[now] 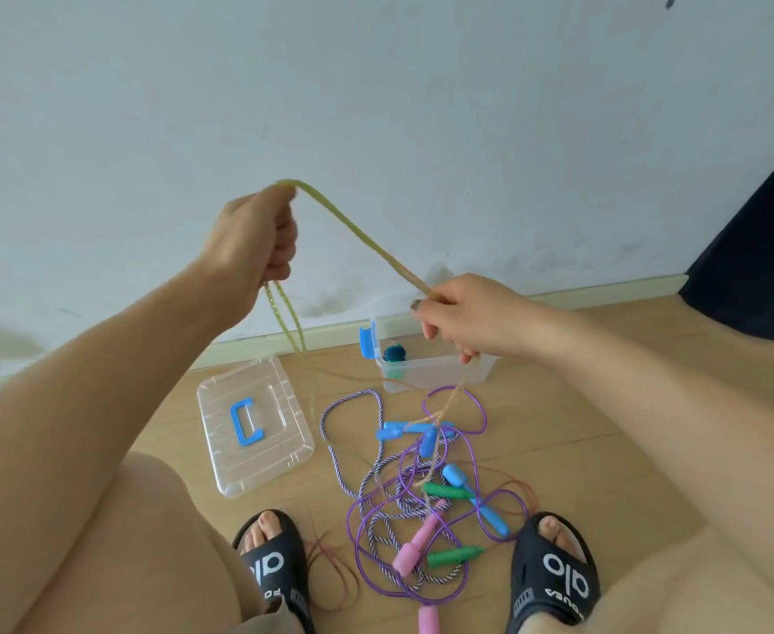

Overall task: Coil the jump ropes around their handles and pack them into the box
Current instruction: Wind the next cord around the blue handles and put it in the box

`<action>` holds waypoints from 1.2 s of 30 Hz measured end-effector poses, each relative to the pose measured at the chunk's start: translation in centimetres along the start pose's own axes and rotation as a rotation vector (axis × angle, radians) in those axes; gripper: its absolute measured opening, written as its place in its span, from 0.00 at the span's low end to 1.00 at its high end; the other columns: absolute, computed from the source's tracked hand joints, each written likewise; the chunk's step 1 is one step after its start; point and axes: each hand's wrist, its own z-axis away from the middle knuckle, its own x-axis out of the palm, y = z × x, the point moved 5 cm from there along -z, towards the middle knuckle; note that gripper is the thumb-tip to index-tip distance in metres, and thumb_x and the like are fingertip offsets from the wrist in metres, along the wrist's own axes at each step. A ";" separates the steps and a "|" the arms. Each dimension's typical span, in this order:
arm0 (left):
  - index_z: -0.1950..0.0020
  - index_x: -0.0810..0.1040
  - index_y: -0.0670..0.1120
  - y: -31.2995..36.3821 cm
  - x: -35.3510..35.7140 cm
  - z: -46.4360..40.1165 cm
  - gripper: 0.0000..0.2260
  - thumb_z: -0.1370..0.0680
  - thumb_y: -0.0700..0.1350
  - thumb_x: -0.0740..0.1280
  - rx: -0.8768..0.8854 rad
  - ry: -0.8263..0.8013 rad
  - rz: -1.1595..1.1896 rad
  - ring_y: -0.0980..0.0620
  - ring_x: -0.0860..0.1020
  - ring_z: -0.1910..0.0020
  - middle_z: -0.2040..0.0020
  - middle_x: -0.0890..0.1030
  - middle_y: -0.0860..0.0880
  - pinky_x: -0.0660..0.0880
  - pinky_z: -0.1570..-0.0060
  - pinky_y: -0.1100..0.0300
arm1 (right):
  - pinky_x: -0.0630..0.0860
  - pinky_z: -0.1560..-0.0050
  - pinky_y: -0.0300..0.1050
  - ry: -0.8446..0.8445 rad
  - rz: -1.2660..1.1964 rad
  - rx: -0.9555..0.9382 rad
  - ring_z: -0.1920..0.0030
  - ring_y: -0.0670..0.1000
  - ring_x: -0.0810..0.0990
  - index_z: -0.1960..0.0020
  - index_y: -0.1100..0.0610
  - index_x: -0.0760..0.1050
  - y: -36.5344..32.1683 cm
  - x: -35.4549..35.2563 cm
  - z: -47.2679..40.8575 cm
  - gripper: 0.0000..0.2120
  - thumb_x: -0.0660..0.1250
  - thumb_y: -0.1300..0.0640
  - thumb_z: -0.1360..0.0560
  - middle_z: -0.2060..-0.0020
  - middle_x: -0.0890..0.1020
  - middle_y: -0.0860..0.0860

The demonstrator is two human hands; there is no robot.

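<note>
Item one: a translucent yellow-green plastic jump rope (pixel 362 240), doubled, is stretching in the air between both hands in front of a pale wall (pixel 421 107). The left hand (pixel 255 240) is raised highest, its grip clenched around the rope, with two strands hanging down from under the fist. The right hand (pixel 463 320) is lower and nearer the wall base, its grip closed on the same rope, a faint strand trailing down from it toward the pile on the floor.

Item two: a clear plastic storage box with a blue latch (pixel 426 370) is standing open on the wooden floor (pixel 604 404) near the skirting board, just below the right hand. A dark teal coiled bundle (pixel 395 352) is lying inside it.

Item three: the clear plastic lid with a blue carry handle (pixel 257 427) is lying flat on the floor to the left of the box, apart from it.

Item four: a tangled pile on the floor between the person's feet, in black slide sandals (pixel 554 574), is comprising a purple translucent rope (pixel 467 414), a purple-and-white braided rope (pixel 335 446), blue handles (pixel 392 433), green handles (pixel 449 491), pink handles (pixel 417 544) and a thin reddish-brown rope (pixel 330 569). Which handle belongs to which rope cannot be told.
</note>
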 end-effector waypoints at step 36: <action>0.49 0.72 0.47 -5.1 1.1 -1.1 0.12 0.22 0.53 0.67 -0.020 -0.343 -1.085 0.48 0.79 0.54 0.53 0.81 0.51 0.76 0.52 0.52 | 0.54 0.77 0.38 -0.193 -0.747 -0.113 0.73 0.47 0.57 0.27 0.42 0.64 -4.3 -2.3 0.6 0.27 0.64 0.59 0.22 0.63 0.76 0.51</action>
